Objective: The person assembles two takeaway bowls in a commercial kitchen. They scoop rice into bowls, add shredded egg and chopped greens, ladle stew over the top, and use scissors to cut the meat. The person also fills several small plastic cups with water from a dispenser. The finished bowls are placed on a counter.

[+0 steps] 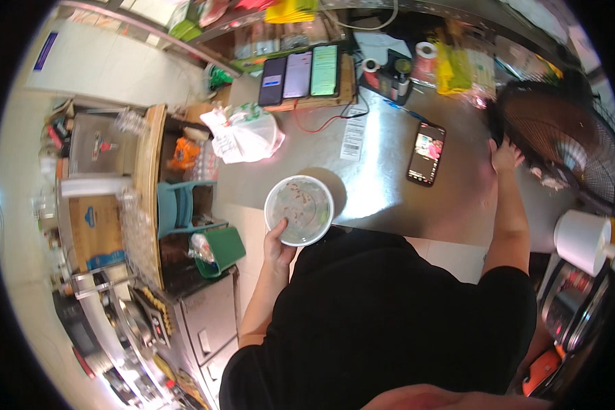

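Observation:
My left hand (280,247) grips the near-left rim of a round plastic food container (299,210), its thumb over the clear lid. Bits of reddish and green food show through. The container is at the near edge of a metal table (314,156). Over on the right, my right hand (506,157) is beside a dark-caged fan (560,140), fingers spread and holding nothing I can see. Whether it touches the fan or only the tabletop is unclear. Between my hands lies a lit phone (427,154).
A tied white plastic bag (247,137) sits on the table's left. Three phones (298,78) lean in a row at the back, near a printed paper slip (352,139) and a red cable (314,125). A green bin (222,251) and teal chair (178,208) stand left. A paper roll (582,239) is at right.

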Available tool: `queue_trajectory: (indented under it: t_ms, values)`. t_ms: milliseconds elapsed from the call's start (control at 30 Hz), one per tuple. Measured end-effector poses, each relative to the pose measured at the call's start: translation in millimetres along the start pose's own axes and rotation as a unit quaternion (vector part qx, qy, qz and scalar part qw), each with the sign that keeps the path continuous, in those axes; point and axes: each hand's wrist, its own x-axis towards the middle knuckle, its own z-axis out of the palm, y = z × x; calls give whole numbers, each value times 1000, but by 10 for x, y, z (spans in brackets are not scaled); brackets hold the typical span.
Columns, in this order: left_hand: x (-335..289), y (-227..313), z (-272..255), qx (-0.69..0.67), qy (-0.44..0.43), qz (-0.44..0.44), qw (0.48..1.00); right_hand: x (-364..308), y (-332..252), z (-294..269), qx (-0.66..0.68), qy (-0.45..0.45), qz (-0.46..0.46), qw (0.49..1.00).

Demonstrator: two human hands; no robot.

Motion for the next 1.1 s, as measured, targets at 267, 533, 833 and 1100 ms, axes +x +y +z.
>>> queue_trajectory:
  t_ms: [267, 533, 833, 1100]
  values:
    - [324, -24, -337, 8, 12, 18, 1000, 164, 219, 165, -13, 19, -41, 999]
    - [981, 208, -599, 129, 38, 74, 988, -638, -427, -380, 337, 232, -146, 901]
    - [1125, 588, -803, 267, 90, 106, 954, -2395, -2422, -1127, 595, -138, -295, 735]
    - [841, 1783, -2878, 151, 204, 119, 960, -4189, -4690, -1455, 614, -282, -416, 608]
